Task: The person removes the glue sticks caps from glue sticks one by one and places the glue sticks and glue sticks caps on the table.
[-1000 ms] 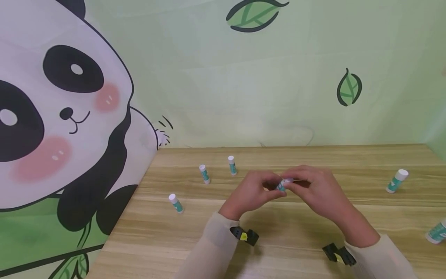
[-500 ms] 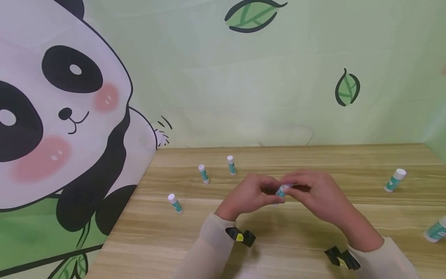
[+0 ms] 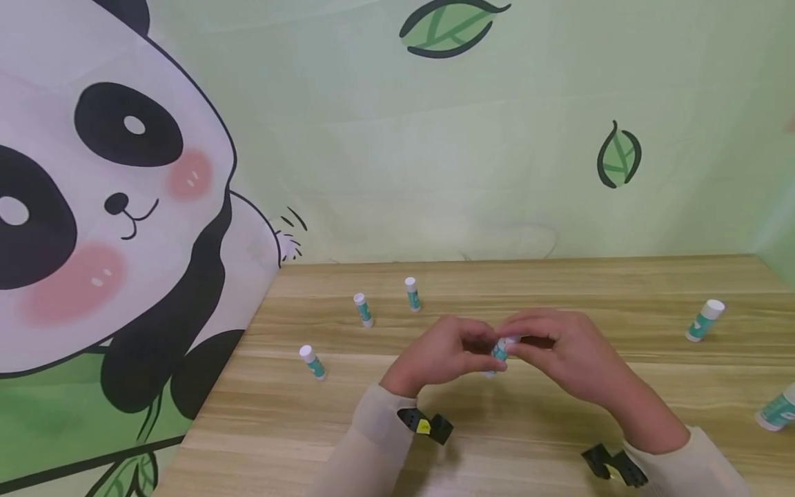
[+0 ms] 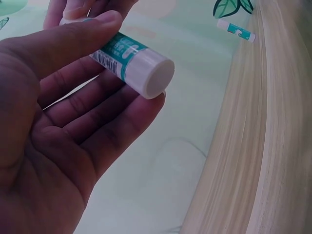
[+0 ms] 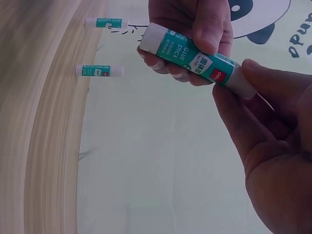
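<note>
A glue stick (image 3: 499, 350) with a teal label and white ends is held tilted above the table between both hands. My left hand (image 3: 442, 353) grips its labelled body between thumb and fingers; in the left wrist view the white base (image 4: 161, 78) points out past the fingers. With thumb and forefinger my right hand (image 3: 562, 348) pinches the opposite white end, the cap (image 5: 242, 85), which appears seated against the body. The label faces the right wrist camera, and the left thumb covers part of it.
Three more glue sticks stand on the wooden table (image 3: 248, 428) to the left: one nearer (image 3: 312, 363), one behind it (image 3: 364, 310) and one farther back (image 3: 413, 295). On the right stand two others, one farther (image 3: 704, 321) and one at the frame's edge (image 3: 776, 412). A panda-printed backdrop (image 3: 497, 172) rises behind.
Both hands have come slightly down and toward me with the glue stick. More of its lower end shows beneath the left thumb. The standing glue sticks have kept their places.
</note>
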